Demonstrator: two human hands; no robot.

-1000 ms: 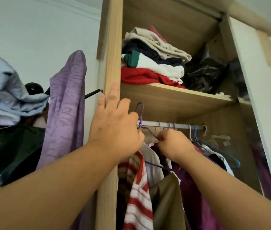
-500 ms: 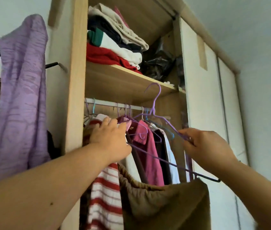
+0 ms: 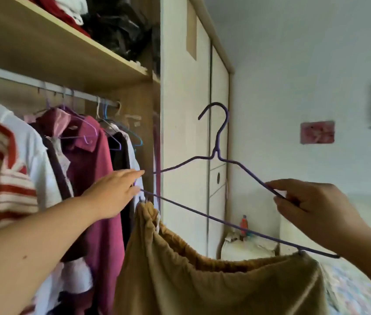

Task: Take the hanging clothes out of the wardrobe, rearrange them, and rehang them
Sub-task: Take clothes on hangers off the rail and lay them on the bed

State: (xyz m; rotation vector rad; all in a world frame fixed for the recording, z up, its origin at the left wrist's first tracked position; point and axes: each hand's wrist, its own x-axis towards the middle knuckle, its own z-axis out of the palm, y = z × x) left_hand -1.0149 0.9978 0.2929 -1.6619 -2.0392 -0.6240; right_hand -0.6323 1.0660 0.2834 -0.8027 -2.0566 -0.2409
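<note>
A purple wire hanger (image 3: 218, 153) is out of the wardrobe, held in the air in front of the closed doors. A tan-brown garment (image 3: 214, 285) hangs from its lower bar. My right hand (image 3: 311, 208) pinches the hanger's right shoulder wire. My left hand (image 3: 114, 192) holds the hanger's left end, fingers mostly straight. On the rail (image 3: 43, 84) at the left still hang a red-and-white striped top (image 3: 0, 169), a white shirt (image 3: 34, 160), a magenta shirt (image 3: 93, 178) and dark clothes on several hangers.
A wooden shelf (image 3: 71, 53) above the rail carries folded clothes and a black plastic bag (image 3: 120, 26). Closed cream wardrobe doors (image 3: 186, 133) stand right of the open section. A bed (image 3: 350, 280) lies at the lower right, a small white table with a bottle (image 3: 244, 223) beside it.
The hanger with the tan garment has come off the rail and moved right, out of the wardrobe. Both hands followed it, and my view has swung right toward the room.
</note>
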